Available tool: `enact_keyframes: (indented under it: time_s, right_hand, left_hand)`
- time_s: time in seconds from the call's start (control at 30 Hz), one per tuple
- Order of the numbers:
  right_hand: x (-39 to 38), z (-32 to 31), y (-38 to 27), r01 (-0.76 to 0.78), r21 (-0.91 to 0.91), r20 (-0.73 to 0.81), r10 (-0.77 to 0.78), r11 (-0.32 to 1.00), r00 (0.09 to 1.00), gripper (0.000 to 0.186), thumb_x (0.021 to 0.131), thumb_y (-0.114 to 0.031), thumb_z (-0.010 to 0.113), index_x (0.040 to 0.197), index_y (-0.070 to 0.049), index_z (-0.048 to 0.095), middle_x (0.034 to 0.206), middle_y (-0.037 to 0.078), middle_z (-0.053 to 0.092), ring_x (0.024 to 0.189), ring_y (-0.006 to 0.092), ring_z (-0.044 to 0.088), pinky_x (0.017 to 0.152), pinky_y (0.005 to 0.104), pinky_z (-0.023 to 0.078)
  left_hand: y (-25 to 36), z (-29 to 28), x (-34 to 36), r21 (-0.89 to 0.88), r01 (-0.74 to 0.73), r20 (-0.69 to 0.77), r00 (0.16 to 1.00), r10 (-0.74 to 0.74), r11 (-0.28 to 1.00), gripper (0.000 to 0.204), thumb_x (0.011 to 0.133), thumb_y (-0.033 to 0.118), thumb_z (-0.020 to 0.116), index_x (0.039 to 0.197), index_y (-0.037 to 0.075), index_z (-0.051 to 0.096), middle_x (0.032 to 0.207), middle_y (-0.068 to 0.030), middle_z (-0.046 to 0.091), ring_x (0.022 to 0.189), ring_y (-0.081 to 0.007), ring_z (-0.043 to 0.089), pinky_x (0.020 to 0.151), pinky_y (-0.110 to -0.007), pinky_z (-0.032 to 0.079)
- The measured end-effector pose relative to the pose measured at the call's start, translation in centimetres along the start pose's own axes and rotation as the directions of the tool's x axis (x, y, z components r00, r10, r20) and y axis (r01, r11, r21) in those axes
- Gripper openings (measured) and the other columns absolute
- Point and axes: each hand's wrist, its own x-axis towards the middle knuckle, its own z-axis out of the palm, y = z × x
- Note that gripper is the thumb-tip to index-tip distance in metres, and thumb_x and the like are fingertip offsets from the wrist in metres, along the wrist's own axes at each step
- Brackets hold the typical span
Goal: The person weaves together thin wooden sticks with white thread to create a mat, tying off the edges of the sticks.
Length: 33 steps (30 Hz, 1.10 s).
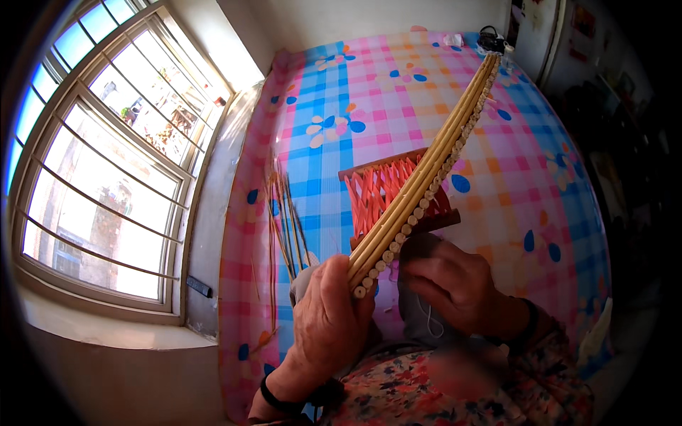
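My left hand [327,319] is wrapped round the near end of a row of pale plant stalks [426,170] set side by side, their round cut ends [395,246] facing right. The row slants up and away to the far right. Right of that near end, my right hand [451,284] is closed in a pinch, apart from the stalks. A loop of white thread [429,323] hangs below its fingers against dark grey cloth; whether a needle is there is hidden.
Behind the stalks stands a wooden stool with red woven straps [376,192]. Loose thin stalks [284,220] lie left of my left hand. A checked, flowered sheet [391,92] spreads beneath. A barred window [106,177] is at left, a dark cable [490,39] at the far right.
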Motion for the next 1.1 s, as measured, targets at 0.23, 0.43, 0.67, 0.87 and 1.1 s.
enact_keyframes:
  time_s: [0.23,0.43,0.67,0.87,1.1]
  right_hand:
    - [0.8,0.4,0.5,0.021,0.01,0.027,-0.022,1.0,0.999,0.028,0.078,0.003,0.065,0.105,-0.002,0.058,0.093,0.015,0.059,0.079,0.0296,0.063,0.064,0.0337,0.051]
    - [1.0,1.4,1.1,0.131,-0.069,-0.127,-0.139,0.989,0.982,0.029,0.073,-0.004,0.065,0.102,-0.004,0.063,0.066,0.005,0.048,0.057,0.02,0.052,0.049,0.0319,0.041]
    - [1.2,1.2,0.4,0.062,0.003,-0.077,-0.062,0.998,0.995,0.027,0.075,-0.004,0.064,0.102,-0.003,0.061,0.071,0.008,0.053,0.059,0.0236,0.054,0.053,0.0334,0.043]
    - [0.8,1.6,0.4,0.05,0.046,-0.068,-0.047,0.998,0.997,0.024,0.079,-0.005,0.063,0.102,-0.002,0.059,0.079,0.011,0.056,0.066,0.0265,0.059,0.059,0.0346,0.046]
    - [0.9,2.1,0.4,0.079,0.097,-0.085,-0.07,0.992,0.994,0.024,0.079,-0.004,0.063,0.102,0.0,0.058,0.081,0.013,0.057,0.071,0.0274,0.06,0.061,0.0341,0.048]
  left_hand:
    - [0.2,0.2,0.0,0.03,-0.009,-0.014,1.0,0.009,1.0,0.052,0.078,0.007,0.067,0.118,-0.007,0.038,0.094,-0.0227,0.056,0.082,-0.037,0.059,0.066,-0.042,0.049]
    - [0.2,0.1,0.2,0.001,0.013,0.002,1.0,-0.013,1.0,0.053,0.078,0.007,0.068,0.118,-0.007,0.037,0.092,-0.0229,0.055,0.08,-0.0373,0.058,0.065,-0.042,0.049]
    - [-0.2,0.2,0.2,-0.005,0.02,-0.026,0.999,-0.02,1.0,0.053,0.078,0.007,0.068,0.119,-0.007,0.037,0.093,-0.0222,0.056,0.08,-0.0368,0.059,0.065,-0.042,0.049]
    - [-0.1,0.3,-0.1,0.008,0.004,-0.018,1.0,-0.004,1.0,0.053,0.077,0.006,0.068,0.119,-0.007,0.038,0.094,-0.0219,0.056,0.082,-0.0365,0.059,0.067,-0.041,0.049]
    - [0.0,0.0,-0.1,0.012,0.001,-0.01,1.0,0.0,1.0,0.053,0.078,0.007,0.067,0.12,-0.008,0.037,0.097,-0.0226,0.056,0.083,-0.037,0.059,0.068,-0.041,0.05]
